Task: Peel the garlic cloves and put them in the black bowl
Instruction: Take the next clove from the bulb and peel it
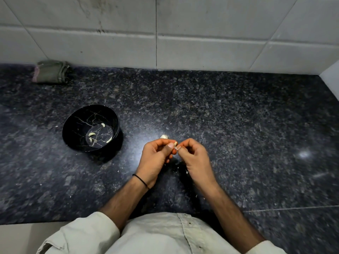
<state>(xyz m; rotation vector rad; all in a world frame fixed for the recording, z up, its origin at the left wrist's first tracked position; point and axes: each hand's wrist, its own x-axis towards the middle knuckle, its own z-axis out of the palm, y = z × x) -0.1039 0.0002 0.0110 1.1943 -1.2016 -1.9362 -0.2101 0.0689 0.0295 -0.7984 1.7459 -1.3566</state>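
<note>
My left hand (156, 156) pinches a small garlic clove (175, 143) between thumb and fingertips above the dark granite counter. My right hand (194, 156) meets it from the right and pinches a bit of papery skin (176, 148) at the clove's lower end. Just beyond my fingers, some pale garlic (164, 136) lies on the counter. The black bowl (73, 123) with gold veining stands to the left, apart from my hands, with several peeled cloves (91, 134) in its bottom.
A folded grey-green cloth (51, 71) lies at the back left against the white tiled wall (183, 33). Small flakes of skin (187, 172) are scattered on the counter near my hands. The counter's front edge runs below my forearms.
</note>
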